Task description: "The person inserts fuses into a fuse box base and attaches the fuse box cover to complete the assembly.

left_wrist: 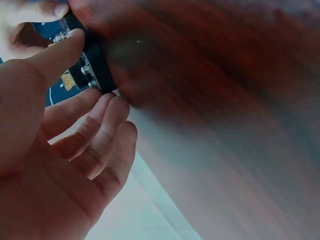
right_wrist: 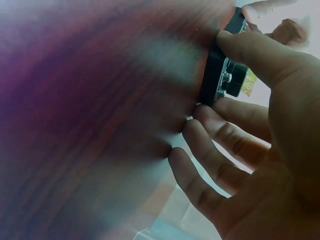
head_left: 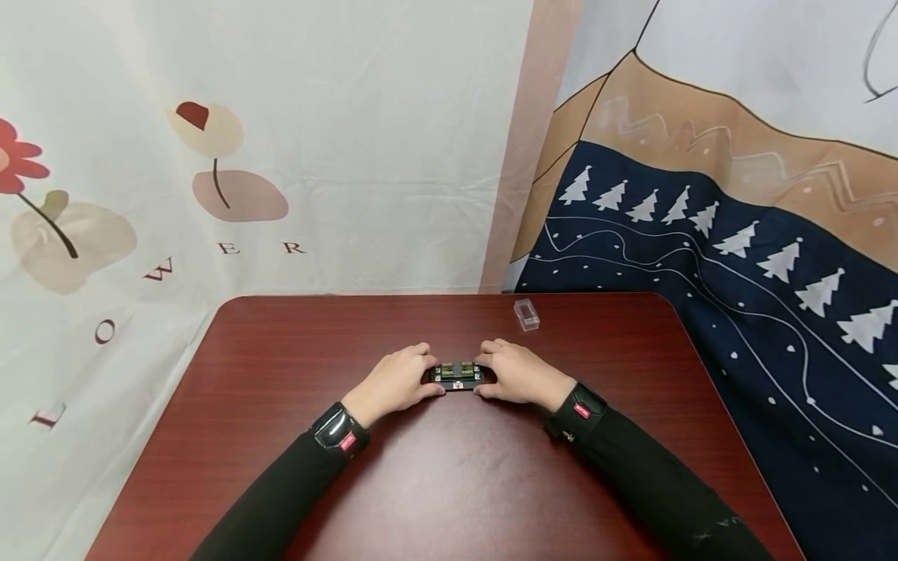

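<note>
A small black rectangular board (head_left: pixel 458 385) with yellow-green parts on top lies on the table between my hands; its exact kind is unclear. Silvery screw heads show along its end in the right wrist view. At its left end, my left hand (head_left: pixel 396 379) grips it between the thumb (left_wrist: pixel 65 52) on the near edge and fingers at the far side. My right hand (head_left: pixel 522 375) holds the right end the same way, its thumb (right_wrist: pixel 250 47) against the black side. The right hand's other fingertips touch the tabletop. The board's underside is hidden.
A small clear plastic box (head_left: pixel 527 315) sits near the back edge of the reddish-brown table (head_left: pixel 316 327), right of centre. Behind the table hang a white printed cloth (head_left: pixel 393 117) and, at right, a dark blue cloth with white trees (head_left: pixel 701 312).
</note>
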The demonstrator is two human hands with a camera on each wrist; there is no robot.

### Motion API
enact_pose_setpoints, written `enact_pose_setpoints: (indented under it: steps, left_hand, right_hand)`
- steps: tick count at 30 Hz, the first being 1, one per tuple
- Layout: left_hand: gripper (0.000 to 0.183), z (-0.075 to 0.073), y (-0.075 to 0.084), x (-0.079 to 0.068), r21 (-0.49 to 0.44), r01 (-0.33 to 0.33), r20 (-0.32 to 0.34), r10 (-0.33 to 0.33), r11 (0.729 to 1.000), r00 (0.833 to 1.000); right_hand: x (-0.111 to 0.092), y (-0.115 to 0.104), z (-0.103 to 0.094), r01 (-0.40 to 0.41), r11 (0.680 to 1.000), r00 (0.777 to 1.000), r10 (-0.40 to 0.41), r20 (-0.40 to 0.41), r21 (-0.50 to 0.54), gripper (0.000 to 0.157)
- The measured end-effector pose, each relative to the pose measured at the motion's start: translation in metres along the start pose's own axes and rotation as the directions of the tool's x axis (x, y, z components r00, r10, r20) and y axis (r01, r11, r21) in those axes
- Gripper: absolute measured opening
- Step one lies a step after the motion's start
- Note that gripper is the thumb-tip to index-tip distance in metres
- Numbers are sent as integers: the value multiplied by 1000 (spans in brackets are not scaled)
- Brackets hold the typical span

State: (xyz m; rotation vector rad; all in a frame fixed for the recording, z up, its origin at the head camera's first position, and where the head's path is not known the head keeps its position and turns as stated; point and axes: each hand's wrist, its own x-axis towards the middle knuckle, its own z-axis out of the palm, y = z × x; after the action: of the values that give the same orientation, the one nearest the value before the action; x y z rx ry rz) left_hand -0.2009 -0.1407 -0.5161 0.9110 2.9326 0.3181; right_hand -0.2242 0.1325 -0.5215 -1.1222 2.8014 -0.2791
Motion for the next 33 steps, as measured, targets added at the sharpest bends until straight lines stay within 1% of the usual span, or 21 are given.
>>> enact_pose_setpoints:
  steps: [4,8,11,13,15,16,18,20,22,25,27,29,31,33]
  left_hand:
    - [43,0,2,3,-2,14,18,-14,1000,1000]
    - [42,-2,4,6,-5,25,39,-25,1000,999]
    - [42,-3,6,7,-8,32,49,-31,999,998]
    - [43,-4,6,7,-9,38,54,-37,999,998]
    - [43,-4,7,7,-8,44,57,-43,999,997]
    - [44,-4,7,7,-5,46,59,-46,999,997]
    - [44,-4,7,7,-4,48,63,-48,999,997]
    - [45,-3,7,8,-4,50,61,-50,999,997]
    - [46,-2,7,8,-7,51,58,-51,999,997]
    - [47,-2,7,8,-9,55,51,-54,998,997]
    - [48,-2,7,8,-9,55,51,-55,998,997]
    - [48,-2,7,8,-11,56,54,-55,998,997]
    - [48,-3,7,8,-18,55,56,-54,998,997]
    - [47,-4,7,8,-24,57,58,-56,998,997]
  right_hand:
    - [-3,2,1,2,1000,1000,-2,-7,11,52]
    - [-6,6,0,-5,998,1000,7,-30,60,48]
    - [-8,10,-3,-25,996,995,33,-96,81,37]
    - [-8,14,-6,-58,994,985,71,-159,88,29]
    - [-9,18,-11,-107,990,964,126,-233,92,24]
    - [-9,21,-13,-138,985,950,160,-269,100,23]
    - [-11,26,-19,-199,972,914,229,-335,122,20]
    - [-12,32,-23,-259,956,873,291,-390,134,21]
    - [-13,39,-27,-316,938,836,348,-424,146,24]
    - [-14,48,-31,-392,907,791,418,-446,155,33]
    - [-14,53,-32,-429,888,771,456,-445,166,39]
    - [-15,56,-32,-462,869,755,489,-437,175,45]
    - [-14,59,-31,-485,856,745,511,-428,178,48]
    - [-14,62,-30,-500,848,742,524,-419,175,49]
